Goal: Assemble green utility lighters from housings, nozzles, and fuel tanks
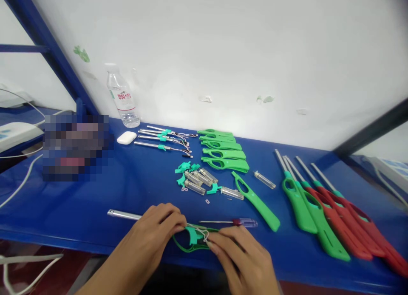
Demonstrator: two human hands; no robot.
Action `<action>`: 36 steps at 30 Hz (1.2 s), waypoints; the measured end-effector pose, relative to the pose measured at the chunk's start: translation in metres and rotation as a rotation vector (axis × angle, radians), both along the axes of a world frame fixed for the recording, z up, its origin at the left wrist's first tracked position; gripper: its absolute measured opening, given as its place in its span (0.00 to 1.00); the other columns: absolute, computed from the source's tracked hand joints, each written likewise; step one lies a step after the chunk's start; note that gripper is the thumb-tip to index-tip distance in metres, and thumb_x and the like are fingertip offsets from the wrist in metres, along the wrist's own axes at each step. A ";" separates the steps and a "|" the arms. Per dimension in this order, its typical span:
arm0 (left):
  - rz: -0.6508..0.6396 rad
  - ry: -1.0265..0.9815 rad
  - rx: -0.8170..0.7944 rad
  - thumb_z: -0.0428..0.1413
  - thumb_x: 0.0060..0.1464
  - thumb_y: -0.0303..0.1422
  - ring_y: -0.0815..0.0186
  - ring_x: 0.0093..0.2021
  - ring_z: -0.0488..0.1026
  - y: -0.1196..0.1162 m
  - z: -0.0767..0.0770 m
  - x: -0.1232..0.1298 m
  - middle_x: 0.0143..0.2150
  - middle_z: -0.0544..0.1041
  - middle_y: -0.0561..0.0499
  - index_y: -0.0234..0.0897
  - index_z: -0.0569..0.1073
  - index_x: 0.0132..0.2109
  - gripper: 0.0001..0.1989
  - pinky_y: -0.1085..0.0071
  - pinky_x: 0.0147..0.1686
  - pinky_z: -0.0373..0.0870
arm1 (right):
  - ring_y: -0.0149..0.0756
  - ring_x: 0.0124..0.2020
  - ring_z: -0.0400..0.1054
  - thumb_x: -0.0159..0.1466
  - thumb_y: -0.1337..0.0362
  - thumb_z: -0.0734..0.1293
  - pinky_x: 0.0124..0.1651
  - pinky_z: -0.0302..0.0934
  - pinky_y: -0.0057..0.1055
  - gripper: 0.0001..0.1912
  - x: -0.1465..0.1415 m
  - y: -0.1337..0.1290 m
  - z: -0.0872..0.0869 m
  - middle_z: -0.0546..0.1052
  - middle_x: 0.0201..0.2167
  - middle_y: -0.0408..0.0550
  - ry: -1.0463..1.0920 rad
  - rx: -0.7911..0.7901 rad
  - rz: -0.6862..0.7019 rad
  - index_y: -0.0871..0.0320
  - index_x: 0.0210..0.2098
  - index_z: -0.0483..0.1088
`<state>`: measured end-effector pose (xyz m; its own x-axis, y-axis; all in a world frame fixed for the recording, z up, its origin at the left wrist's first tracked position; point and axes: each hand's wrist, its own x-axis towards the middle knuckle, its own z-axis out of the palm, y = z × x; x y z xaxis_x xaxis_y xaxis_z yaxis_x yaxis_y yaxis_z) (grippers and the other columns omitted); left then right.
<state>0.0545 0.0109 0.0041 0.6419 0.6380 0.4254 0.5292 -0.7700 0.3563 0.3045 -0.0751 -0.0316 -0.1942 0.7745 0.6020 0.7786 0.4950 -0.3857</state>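
- Head view: left hand (158,225) clamped on hollow green plastic casing (182,247).
- Right hand (244,253) pinching thin, looped white wires (204,233).
- Beyond right hand: smooth, translucent-handled screwdriver (236,222).

1 clear bottle (123,99) with a white cap stands on the blue desk (143,180) before the white wall (223,52), 1 small white case (126,137) lying just beside its base. White cables (32,259) run along the left side.
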 end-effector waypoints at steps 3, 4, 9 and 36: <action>-0.007 -0.012 0.008 0.43 0.79 0.25 0.67 0.36 0.80 0.000 0.003 0.001 0.42 0.83 0.55 0.43 0.77 0.44 0.20 0.72 0.40 0.79 | 0.32 0.37 0.81 0.79 0.67 0.67 0.45 0.75 0.28 0.10 0.001 0.000 0.000 0.84 0.41 0.44 -0.010 0.011 0.005 0.51 0.54 0.79; -0.009 -0.013 0.012 0.43 0.78 0.25 0.67 0.36 0.80 0.000 0.003 0.001 0.43 0.83 0.56 0.43 0.77 0.44 0.19 0.72 0.40 0.79 | 0.32 0.36 0.81 0.79 0.67 0.67 0.45 0.75 0.28 0.10 0.001 0.000 0.000 0.84 0.41 0.44 -0.012 0.011 0.006 0.51 0.54 0.79; -0.010 -0.012 0.031 0.44 0.74 0.20 0.67 0.38 0.79 -0.003 -0.001 -0.001 0.45 0.82 0.55 0.44 0.77 0.48 0.20 0.71 0.41 0.79 | 0.32 0.35 0.81 0.78 0.66 0.68 0.44 0.75 0.27 0.09 0.001 -0.001 0.000 0.84 0.41 0.44 -0.027 0.012 0.001 0.50 0.54 0.80; -0.012 0.102 0.156 0.42 0.79 0.28 0.58 0.40 0.85 -0.019 0.021 0.008 0.43 0.86 0.52 0.42 0.82 0.45 0.23 0.58 0.43 0.82 | 0.33 0.32 0.77 0.75 0.68 0.71 0.40 0.74 0.31 0.08 -0.013 -0.003 0.003 0.84 0.36 0.44 0.075 0.046 -0.071 0.52 0.49 0.83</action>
